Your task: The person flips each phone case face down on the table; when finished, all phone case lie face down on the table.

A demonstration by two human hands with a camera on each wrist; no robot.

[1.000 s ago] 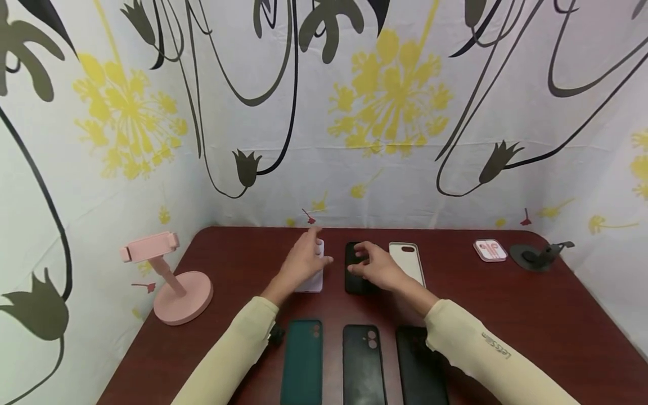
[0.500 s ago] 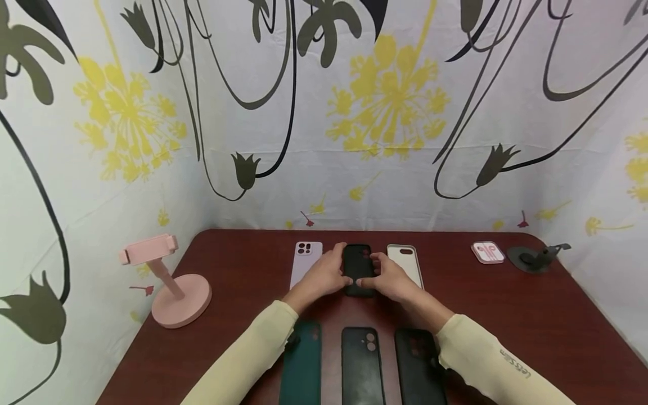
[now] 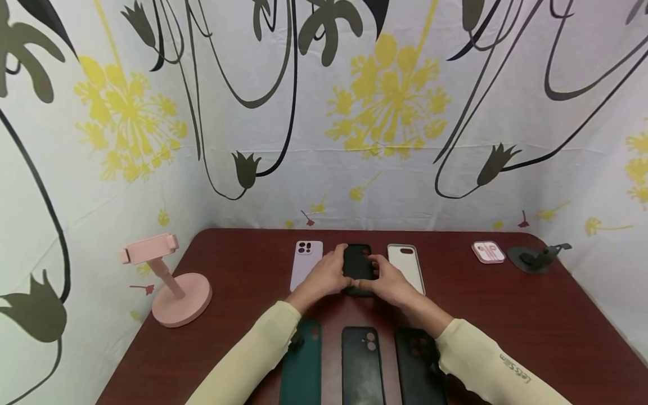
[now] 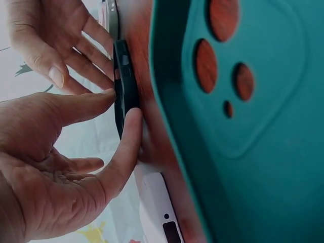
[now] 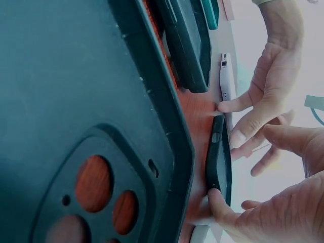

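Pink stand (image 3: 169, 281): upright at the left of the table (image 3: 506, 315), well apart from the hands.
Pale case (image 3: 306, 263): flat in the back row, just left of the left hand.
Left hand (image 3: 326, 275): fingers lightly curled, thumb and fingertips (image 4: 132, 119) pinching the left edge of the black case.
Black case (image 3: 358, 264): middle of the back row, between the pale case and the white case, lying on the table with both hands on its edges.
Right hand (image 3: 388, 281): fingers curled, thumb (image 5: 217, 202) and fingertips gripping the right edge of the black case.
White case (image 3: 406, 265): flat, just right of the right hand.
Front row: green case (image 3: 302, 365), a dark case (image 3: 361, 365) and another dark case (image 3: 417, 365), side by side nearest the person.
Earphone box (image 3: 489, 251): near the back right.
Dark stand (image 3: 536, 257): just right of the earphone box.
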